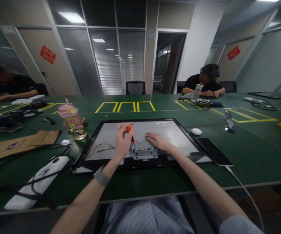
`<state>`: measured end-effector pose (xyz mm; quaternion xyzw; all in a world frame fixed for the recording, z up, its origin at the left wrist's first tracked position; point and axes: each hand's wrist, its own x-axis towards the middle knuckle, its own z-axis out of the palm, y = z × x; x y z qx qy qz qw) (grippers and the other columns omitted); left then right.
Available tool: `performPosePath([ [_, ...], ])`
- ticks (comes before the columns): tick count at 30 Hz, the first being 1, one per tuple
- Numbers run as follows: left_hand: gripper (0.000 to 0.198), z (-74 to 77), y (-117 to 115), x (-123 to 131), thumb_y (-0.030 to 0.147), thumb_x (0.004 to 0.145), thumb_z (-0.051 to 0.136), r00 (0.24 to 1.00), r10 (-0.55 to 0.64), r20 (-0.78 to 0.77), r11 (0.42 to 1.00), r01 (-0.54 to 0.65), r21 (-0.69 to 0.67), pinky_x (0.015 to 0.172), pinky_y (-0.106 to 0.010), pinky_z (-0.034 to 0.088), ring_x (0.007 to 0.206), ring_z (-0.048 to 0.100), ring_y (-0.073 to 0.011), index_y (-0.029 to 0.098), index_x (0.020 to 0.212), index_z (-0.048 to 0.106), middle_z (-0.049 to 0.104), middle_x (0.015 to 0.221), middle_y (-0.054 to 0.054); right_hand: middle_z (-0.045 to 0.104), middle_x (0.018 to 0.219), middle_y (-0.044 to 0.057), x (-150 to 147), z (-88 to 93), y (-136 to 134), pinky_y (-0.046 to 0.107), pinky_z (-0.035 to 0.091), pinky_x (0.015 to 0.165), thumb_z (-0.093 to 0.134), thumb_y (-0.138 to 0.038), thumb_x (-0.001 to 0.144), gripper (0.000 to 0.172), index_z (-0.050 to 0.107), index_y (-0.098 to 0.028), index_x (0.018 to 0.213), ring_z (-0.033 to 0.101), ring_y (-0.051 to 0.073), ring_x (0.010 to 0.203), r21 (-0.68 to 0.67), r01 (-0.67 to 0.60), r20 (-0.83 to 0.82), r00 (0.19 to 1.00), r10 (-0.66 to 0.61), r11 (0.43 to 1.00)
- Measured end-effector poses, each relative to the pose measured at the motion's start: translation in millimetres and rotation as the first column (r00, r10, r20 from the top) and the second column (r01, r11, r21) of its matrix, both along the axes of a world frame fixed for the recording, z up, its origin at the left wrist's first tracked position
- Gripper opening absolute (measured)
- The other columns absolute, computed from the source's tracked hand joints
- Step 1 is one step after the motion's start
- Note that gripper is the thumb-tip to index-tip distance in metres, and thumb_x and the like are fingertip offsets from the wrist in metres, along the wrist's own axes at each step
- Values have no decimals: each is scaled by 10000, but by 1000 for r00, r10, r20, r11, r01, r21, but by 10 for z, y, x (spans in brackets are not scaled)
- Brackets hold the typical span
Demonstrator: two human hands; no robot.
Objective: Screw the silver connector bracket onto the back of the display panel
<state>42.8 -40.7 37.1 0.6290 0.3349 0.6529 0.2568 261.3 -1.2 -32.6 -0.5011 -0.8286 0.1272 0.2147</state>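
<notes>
My left hand [123, 139] is closed round the handle of an orange and black screwdriver [132, 136]. The shaft points down to the left end of a metal bracket with connector ports [144, 151]; whether the tip sits in a screw is too small to tell. This bracket lies at the near edge of an opened monitor panel [140, 127], grey with a black frame. My right hand [157, 141] rests flat on the panel behind the bracket, fingers stretched out and holding nothing. Thin loose wires [103, 148] lie on the panel's left part.
Left of the panel stand a pink-lidded bottle [72, 122], a brown paper bag [21, 144] and a white power strip [39, 183] with black cables. A phone [214, 152] on a charging cable and a white earbud case [196, 131] lie right. Two people sit across the green table [128, 187].
</notes>
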Motion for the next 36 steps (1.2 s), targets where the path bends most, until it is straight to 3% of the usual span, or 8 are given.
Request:
performPosePath([
  [4, 320, 5, -24, 5, 283, 913, 421, 983, -170, 74, 980, 177, -89, 729, -275, 498, 829, 615, -148, 188, 1150, 614, 631, 1023, -75, 516, 1364, 142, 0, 19, -3, 483, 276, 1092, 316, -401, 956, 471, 572, -155, 1266, 430, 259, 1298, 1, -8, 13, 1000, 8, 1000],
  [7, 296, -5, -33, 22, 297, 881, 515, 996, -91, 25, 993, 93, -67, 720, -256, 489, 777, 600, -129, 197, 1139, 623, 633, 943, -50, 513, 1367, 141, -2, 22, -11, 480, 275, 1093, 318, -393, 957, 470, 566, -149, 1271, 425, 260, 1301, -3, -9, 15, 1000, 9, 1000],
  [12, 185, -7, -21, 18, 285, 803, 639, 998, 54, -33, 998, -53, 16, 713, -226, 472, 738, 549, -104, 207, 964, 688, 554, 894, -18, 504, 1379, 125, -3, 18, -19, 488, 267, 1097, 332, -394, 954, 451, 571, -175, 1267, 420, 255, 1306, -17, 12, -8, 1000, -12, 1000],
  [18, 340, -26, -26, 14, 291, 932, 385, 988, -143, 56, 987, 146, -63, 754, -292, 511, 845, 624, -149, 210, 1186, 596, 628, 1043, -68, 513, 1369, 138, 1, 27, -8, 498, 268, 1094, 314, -390, 958, 464, 572, -158, 1265, 432, 259, 1297, -11, -12, 19, 1000, 12, 1000],
  [20, 327, -41, -27, 30, 305, 915, 450, 991, -121, 49, 990, 124, -60, 761, -292, 508, 835, 620, -146, 211, 1201, 578, 636, 1001, -60, 504, 1376, 142, 2, 23, -7, 508, 265, 1093, 312, -393, 958, 470, 565, -152, 1273, 424, 266, 1302, -14, -7, 19, 1000, 7, 1000],
  [25, 224, -41, -27, 45, 291, 796, 652, 999, 22, -48, 999, -20, 49, 761, -246, 484, 796, 560, -120, 205, 1002, 668, 546, 923, -28, 509, 1375, 124, 6, -7, 2, 498, 263, 1098, 335, -398, 951, 451, 577, -178, 1262, 420, 261, 1307, -3, -7, -9, 1000, 7, 1000],
  [32, 291, -4, -78, 19, 277, 920, 431, 983, -185, 0, 982, 185, -33, 729, -271, 500, 784, 613, -132, 203, 1145, 600, 609, 1009, -58, 509, 1375, 124, 8, -6, 5, 475, 271, 1097, 326, -408, 952, 465, 573, -178, 1271, 425, 256, 1303, -9, 1, -6, 1000, -2, 1000],
  [36, 223, -19, -58, 36, 266, 861, 564, 993, -102, -64, 994, 104, 31, 718, -243, 478, 782, 568, -123, 209, 1064, 637, 555, 898, -29, 493, 1388, 129, 2, 11, -13, 497, 254, 1101, 328, -397, 952, 463, 564, -169, 1278, 413, 262, 1311, -20, 1, -9, 1000, -1, 1000],
])
